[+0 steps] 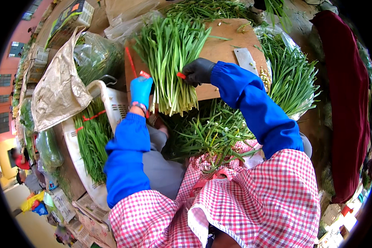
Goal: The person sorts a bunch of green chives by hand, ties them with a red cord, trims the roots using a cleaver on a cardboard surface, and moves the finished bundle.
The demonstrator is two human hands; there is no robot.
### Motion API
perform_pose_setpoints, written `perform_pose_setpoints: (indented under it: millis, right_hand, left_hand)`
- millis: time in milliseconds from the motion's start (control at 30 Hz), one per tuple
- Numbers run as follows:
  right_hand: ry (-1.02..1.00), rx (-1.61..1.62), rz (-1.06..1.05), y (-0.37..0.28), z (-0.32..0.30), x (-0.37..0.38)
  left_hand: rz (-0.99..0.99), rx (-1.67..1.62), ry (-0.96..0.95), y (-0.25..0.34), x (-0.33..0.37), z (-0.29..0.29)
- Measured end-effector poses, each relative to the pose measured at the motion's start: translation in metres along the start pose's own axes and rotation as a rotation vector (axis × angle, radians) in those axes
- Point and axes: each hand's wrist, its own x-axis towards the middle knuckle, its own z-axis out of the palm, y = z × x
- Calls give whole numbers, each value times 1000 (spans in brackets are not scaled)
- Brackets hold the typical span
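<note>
A thick bunch of garlic chives [175, 62] lies on a brown board [225, 37], leaf tips away from me and pale cut ends toward me, overhanging the near edge. At its left side my left hand [141, 90], in a blue glove, is closed on a red tie strip [130, 62], whose length sticks up past the fingers. My right hand [198, 71], in a dark glove, is at the bunch's right side and pinches a red strip end. Whether both ends belong to one strip is hidden by the stalks. A cleaver [246, 60] rests on the board's right.
Loose chives fill a plastic-lined holder [287, 70] on the right. Trimmed leaves [213, 128] heap below the board. To the left, a white crate [76, 153] holds tied bunches, beside a beige sack [60, 87]. A dark red cloth [343, 103] covers something far right.
</note>
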Motion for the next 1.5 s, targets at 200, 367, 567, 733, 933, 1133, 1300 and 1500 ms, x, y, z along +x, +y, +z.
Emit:
perform_pose_setpoints:
  millis: [200,367,567,733,933,1133,1300,1500]
  right_hand:
    - [168,208,-69,-8,56,19]
    - [390,602,-120,22,111,38]
    - [511,557,-200,10,116,32]
    - [431,625,-268,-5,99,17]
    - [482,765,-75,30,83,1]
    - [539,773,-83,40,81,-3]
    - [668,739,-25,40,88,-16]
    - [874,666,87,43,97,-28]
  left_hand:
    - [205,832,-193,-24,51,-30]
    - [-35,759,249,-55,32,-1]
    - [-117,354,518,-8,-15,27]
    - [-67,-8,638,2,-30,27]
    - [-261,-113,566,-8,-38,62]
    - [-283,62,141,28,-39,47]
    - [172,416,23,30,-68,64]
    - [181,464,12,17,-67,66]
